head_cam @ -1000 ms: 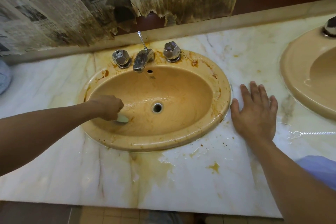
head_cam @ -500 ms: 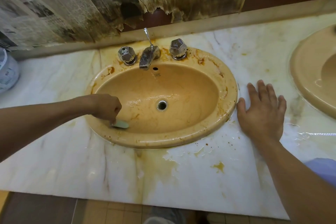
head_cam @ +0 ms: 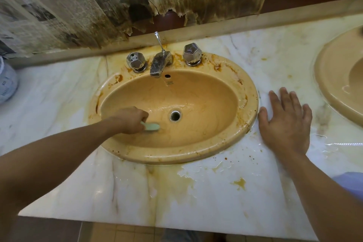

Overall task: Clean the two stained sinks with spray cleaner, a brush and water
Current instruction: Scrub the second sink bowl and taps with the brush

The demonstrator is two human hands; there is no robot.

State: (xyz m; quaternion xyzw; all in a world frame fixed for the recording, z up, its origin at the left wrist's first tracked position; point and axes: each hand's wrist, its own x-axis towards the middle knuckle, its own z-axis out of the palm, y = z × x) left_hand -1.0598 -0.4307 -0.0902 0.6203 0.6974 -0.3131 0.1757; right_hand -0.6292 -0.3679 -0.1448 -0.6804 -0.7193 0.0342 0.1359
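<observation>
In the near left part of the bowl, the left grip is closed tight round a pale green brush. The brush head touches the wet bowl, just left of the drain. The sink is orange-tan and oval, and it sits in a white marble desk. Brown stains mark its far rim and its right rim. At the far side of the sink stand a metal tap, a left knob and a right knob. The right grip lies flat on the desk just right of the sink, with its fingers straight and spread, holding nothing. Farther right, part of a second sink shows at the edge. A yellow-brown puddle lies on the desk, near the front of the first sink. Stained, torn newspaper hangs on the far wall.
</observation>
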